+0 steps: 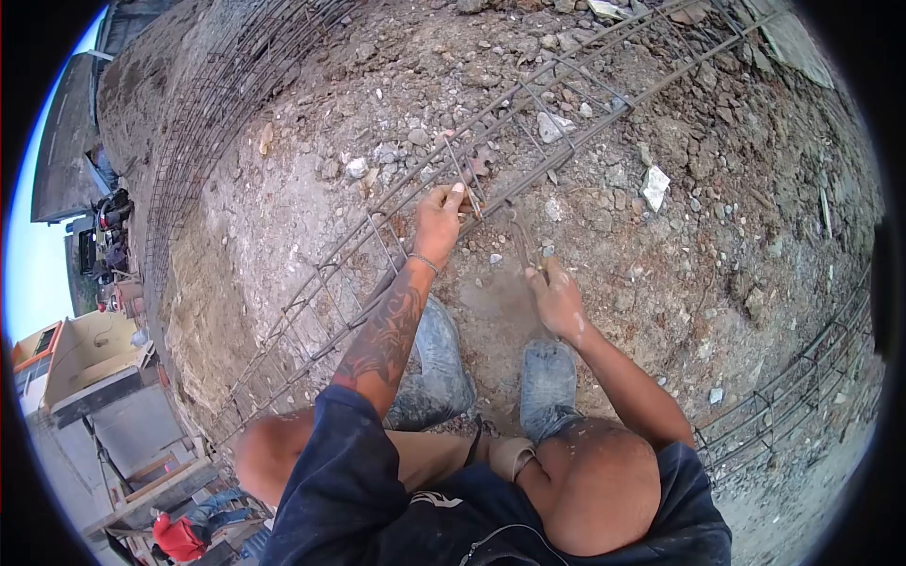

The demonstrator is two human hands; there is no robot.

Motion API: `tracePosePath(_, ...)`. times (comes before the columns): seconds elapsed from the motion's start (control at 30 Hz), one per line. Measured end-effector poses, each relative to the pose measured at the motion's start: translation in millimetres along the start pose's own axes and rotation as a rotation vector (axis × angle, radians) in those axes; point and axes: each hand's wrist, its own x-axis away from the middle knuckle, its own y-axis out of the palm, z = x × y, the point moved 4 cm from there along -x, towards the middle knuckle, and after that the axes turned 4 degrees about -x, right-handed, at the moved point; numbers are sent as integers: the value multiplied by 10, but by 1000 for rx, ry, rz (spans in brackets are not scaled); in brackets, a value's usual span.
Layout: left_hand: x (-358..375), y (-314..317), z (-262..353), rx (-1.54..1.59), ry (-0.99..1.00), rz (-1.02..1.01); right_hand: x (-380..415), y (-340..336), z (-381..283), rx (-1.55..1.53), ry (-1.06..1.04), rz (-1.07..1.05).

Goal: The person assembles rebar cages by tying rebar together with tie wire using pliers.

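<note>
Boots: the left boot point(432, 368) and right boot point(547, 377) stand on the ground point(604, 330) at the near side of the middle rebar cage point(552, 156).
Right hand: the right hand point(559, 300) is ahead of the right boot, fingers curled in a grasp on the lower end of a thin rod point(522, 243).
Thin rod: rises from that hand toward the cage's near edge, its curved upper end close to the bars; whether it touches them I cannot tell.
Left hand: the left hand point(440, 222) is closed on the middle rebar cage, thumb and fingers pinching at a crosspiece by the near edge; anything smaller between the fingertips is too small to tell.
Middle rebar cage: slants across the ground from lower left to upper right, long bars joined by crosspieces, stones showing through its openings.
Room near: bare dirt lies between the boots and the cage's near edge, and open, stony ground spreads right of the right hand.
Right side: a white stone point(654, 188) lies beyond the near edge's line of reach, well apart from both hands; lower down, another rebar cage point(779, 406) borders the open ground.
Far left: curved rebar mesh point(203, 123) lies beyond the middle cage; past the ground's left edge are a building point(94, 354) and a person in red point(177, 538).
</note>
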Motion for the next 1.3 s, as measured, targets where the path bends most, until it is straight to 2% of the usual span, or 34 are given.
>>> tracePosePath(0.07,50,26,92,-45,-74,6,39,-102,92,-93,105,-4)
tracePosePath(0.1,52,44,119,-12,-45,-2,31,-152,107,-294,264,-2)
tracePosePath(0.13,39,50,117,21,-13,-9,-19,-149,140,-291,266,-13)
tracePosePath(0.2,19,7,77,-67,15,47,-105,-193,245,-585,306,224)
tracePosePath(0.23,29,-17,102,-75,15,81,-133,-119,104,-565,345,310)
tracePosePath(0.27,25,-30,141,-83,19,112,-110,72,23,-571,345,309)
tracePosePath(0.3,-24,-37,190,-85,20,109,-60,341,-60,-352,255,58)
tracePosePath(0.33,-112,-49,274,-243,22,64,1,503,-104,-127,160,-190)
tracePosePath(0.37,-176,-57,353,-408,25,17,22,460,-91,-134,159,-185)
tracePosePath(0.4,-216,-63,425,-414,34,18,9,360,-42,-167,181,-135)
tracePosePath(0.47,-197,-60,546,-669,182,-19,88,204,115,-200,203,-106)
tracePosePath(0.5,-273,-95,401,-541,94,-51,147,131,197,-112,138,-41)
tracePosePath(0.53,-305,-87,428,-545,96,-50,204,84,227,-20,72,25)
tracePosePath(0.57,-318,-75,406,-492,0,-52,291,93,226,-21,72,24)
tracePosePath(0.6,-339,-53,388,-437,-93,-58,383,183,211,74,57,-172)
tracePosePath(0.63,-401,-39,377,-435,-85,-61,422,265,191,171,39,-366)
tracePosePath(0.67,-450,-53,354,-556,-58,-46,371,281,71,172,38,-364)
tracePosePath(0.73,-394,-94,340,-675,-46,-27,234,374,-206,377,-96,-600)
tracePosePath(0.8,-252,-169,581,-664,-27,43,-214,-5,-322,246,91,-411)
tracePosePath(0.83,-232,-289,617,-870,-65,111,-401,-269,-384,249,154,-340)
tracePosePath(0.87,-222,-372,587,-866,-60,116,-380,-195,-338,252,148,-337)
tracePosePath(0.93,-148,-549,458,-649,-71,264,-212,19,-148,252,55,-116)
tracePosePath(1.0,-68,-533,489,-724,-101,232,-55,193,-58,226,65,-165)
tracePosePath(1.07,-32,-362,304,-362,-70,-77,140,304,-13,166,-107,-386)
tracePosePath(1.13,0,-236,192,-330,-110,-112,220,141,-16,163,-159,-409)
tracePosePath(1.2,-22,-96,197,-282,-159,-185,201,-193,-155,133,-27,-339)
tracePosePath(1.27,-93,-52,102,-338,-150,-200,181,-387,-99,140,14,-324)
tracePosePath(1.3,-101,-32,31,-197,-184,-168,163,-470,-81,143,-17,-255)
